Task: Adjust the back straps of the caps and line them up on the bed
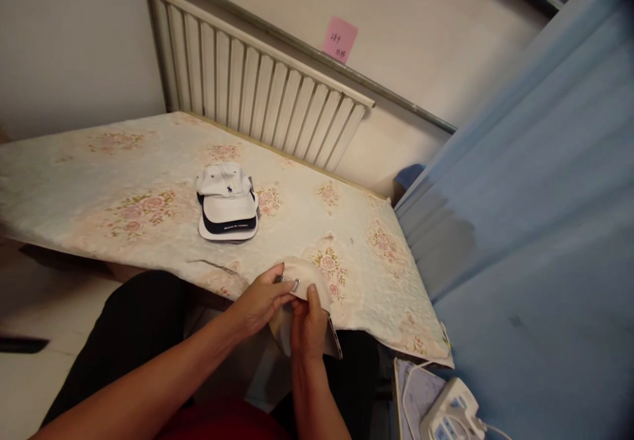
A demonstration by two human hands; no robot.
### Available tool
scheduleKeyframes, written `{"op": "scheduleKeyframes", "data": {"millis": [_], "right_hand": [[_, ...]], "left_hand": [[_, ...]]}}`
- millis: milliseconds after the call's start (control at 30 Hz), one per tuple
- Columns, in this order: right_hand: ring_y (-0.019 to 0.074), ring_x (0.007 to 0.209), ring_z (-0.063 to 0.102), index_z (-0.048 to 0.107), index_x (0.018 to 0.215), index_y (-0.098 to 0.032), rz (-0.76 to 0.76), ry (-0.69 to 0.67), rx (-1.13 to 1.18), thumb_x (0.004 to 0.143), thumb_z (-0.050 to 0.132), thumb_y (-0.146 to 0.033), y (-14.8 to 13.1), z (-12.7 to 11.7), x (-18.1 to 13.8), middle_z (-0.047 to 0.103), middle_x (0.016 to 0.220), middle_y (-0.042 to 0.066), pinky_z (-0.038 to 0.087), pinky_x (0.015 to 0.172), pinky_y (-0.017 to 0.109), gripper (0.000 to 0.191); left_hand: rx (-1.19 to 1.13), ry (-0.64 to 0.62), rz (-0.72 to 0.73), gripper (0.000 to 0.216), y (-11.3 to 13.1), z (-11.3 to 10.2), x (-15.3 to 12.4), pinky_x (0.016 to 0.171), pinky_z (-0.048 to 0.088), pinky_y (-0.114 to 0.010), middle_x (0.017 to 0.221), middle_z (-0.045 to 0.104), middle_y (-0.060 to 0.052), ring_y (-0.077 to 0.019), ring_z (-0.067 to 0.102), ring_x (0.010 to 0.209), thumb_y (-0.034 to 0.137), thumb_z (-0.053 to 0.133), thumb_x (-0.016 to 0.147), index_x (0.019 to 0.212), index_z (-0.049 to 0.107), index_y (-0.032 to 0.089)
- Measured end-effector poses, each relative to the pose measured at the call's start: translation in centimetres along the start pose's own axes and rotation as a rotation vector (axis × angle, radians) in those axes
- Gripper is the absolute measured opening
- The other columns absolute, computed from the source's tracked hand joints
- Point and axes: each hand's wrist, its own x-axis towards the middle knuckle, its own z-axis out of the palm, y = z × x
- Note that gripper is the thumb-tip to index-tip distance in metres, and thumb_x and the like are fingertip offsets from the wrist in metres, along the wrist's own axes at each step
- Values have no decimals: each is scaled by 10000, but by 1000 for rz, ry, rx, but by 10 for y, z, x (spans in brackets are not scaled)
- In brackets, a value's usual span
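Note:
Both hands hold a beige baseball cap (308, 275) above the near edge of the bed, over my lap. My left hand (262, 298) grips the cap's left side, with the thumb beside a small metal buckle (296, 285). My right hand (310, 321) is closed on the cap's lower edge, thumb on the outside and the other fingers partly hidden. A dark edge shows beside my right wrist. Further left on the bed lies a stack of caps (228, 203): a white one with a small dark emblem on top, with dark and white brims beneath it.
A floral sheet (307, 209) covers the bed. Behind it stand a white radiator (257, 83) and a wall with a pink note (340, 39). A blue curtain (525, 228) hangs on the right. A power strip (453, 410) with cables sits at the lower right.

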Motion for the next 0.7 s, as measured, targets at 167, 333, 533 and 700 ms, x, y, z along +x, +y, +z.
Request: {"op": "scheduleKeyframes", "data": {"millis": [167, 333, 533, 700], "right_hand": [[243, 1059, 656, 487, 1354, -139, -52, 5, -10, 804, 601, -311, -1, 0, 0, 661, 1226, 117, 528, 922, 390, 588], [245, 1102, 630, 511, 1329, -117, -106, 63, -11, 782, 617, -294, -6, 2, 1, 636, 1264, 127, 504, 969, 399, 585], [262, 1031, 665, 516, 1323, -114, -56, 20, 30, 796, 621, -316, -8, 1, 2, 668, 1199, 145, 522, 937, 442, 573], [242, 1044, 661, 499, 1334, -140, -83, 48, 71, 787, 642, -292, -8, 1, 1, 652, 1233, 127, 522, 945, 417, 585]], "left_hand": [[152, -10, -42, 377, 1, -5, -5, 857, 514, -312, 987, 713, -86, -193, 677, 891, 138, 736, 719, 1082, 636, 131], [181, -82, -172, 450, 8, -13, -15, 822, 499, -239, 998, 713, -56, -159, 677, 914, 106, 747, 702, 1126, 606, 156], [31, -72, -223, 450, 13, -24, -20, 958, 479, -377, 1022, 722, -128, -240, 681, 1003, 231, 768, 732, 1123, 573, 121], [22, -91, -205, 419, 8, -24, -17, 934, 491, -375, 967, 729, -137, -225, 694, 945, 290, 753, 759, 1093, 575, 111]]}}
